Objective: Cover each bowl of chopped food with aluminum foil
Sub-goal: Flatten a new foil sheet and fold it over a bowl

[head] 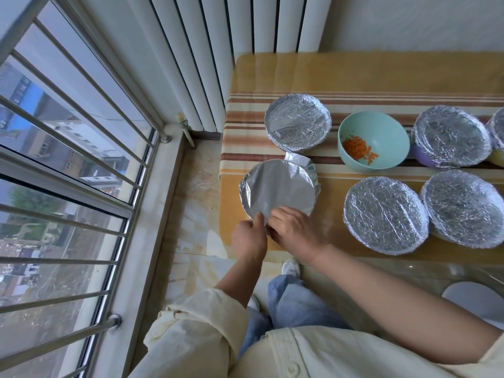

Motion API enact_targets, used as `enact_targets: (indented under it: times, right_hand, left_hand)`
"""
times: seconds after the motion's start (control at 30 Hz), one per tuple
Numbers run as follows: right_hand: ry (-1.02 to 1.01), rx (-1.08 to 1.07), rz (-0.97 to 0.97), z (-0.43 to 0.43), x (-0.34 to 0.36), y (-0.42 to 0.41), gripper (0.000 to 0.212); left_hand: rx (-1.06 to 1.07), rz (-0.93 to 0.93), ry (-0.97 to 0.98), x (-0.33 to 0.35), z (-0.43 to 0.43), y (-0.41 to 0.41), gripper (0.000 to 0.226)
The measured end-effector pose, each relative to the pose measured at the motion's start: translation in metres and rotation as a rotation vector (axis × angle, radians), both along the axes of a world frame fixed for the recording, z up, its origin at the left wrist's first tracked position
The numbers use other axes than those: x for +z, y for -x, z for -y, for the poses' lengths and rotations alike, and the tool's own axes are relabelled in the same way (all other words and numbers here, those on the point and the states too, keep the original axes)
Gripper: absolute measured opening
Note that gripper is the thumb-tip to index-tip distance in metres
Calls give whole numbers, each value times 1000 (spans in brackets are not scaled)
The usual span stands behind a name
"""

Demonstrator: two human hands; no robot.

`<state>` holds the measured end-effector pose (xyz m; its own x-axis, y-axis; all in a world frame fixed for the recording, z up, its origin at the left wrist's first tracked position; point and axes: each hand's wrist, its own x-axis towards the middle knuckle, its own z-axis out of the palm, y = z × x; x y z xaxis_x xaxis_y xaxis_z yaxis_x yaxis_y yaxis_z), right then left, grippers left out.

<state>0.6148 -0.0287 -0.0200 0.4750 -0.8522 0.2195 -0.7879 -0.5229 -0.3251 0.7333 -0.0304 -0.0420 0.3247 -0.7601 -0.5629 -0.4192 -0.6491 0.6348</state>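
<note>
The covered bowls [384, 214] on the table [300, 72] look done, the left hand [249, 238] and right hand [294, 230] both pinch the foil [297, 159] at the near rim of the corner bowl [278, 189], and the green bowl [373, 140] of carrot bits has no foil yet.

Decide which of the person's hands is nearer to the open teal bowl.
Right. The right hand is left of the teal bowl and closer to the person; the left hand is farther left. Both pinch the foil edge.
</note>
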Motion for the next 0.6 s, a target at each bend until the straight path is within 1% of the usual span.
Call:
enact_targets:
  times: [0.07, 0.1, 0.23, 0.4, 0.5, 0.6]
  right_hand:
    - [-2, -8, -10, 0, -3, 0, 28]
    - [-3, -18, -11, 1, -4, 0, 28]
    - [-6, -49, 13, 2, -2, -2, 28]
    - [-24, -62, 74, 1, -5, -2, 25]
    - [1, -69, 112, 0, -6, -5, 21]
    - [7, -86, 102, 1, -8, -6, 19]
  left_hand:
    - [-35, -2, -21, 1, 4, 4, 40]
    - [-39, 3, -33, 2, 6, 4, 39]
    - [-12, -32, -22, 7, 8, 1, 38]
    - [-33, -105, -70, 13, 1, 6, 36]
    - [-62, -57, -71, 12, 4, 4, 35]
    - [-117, -6, -64, 18, 8, 0, 34]
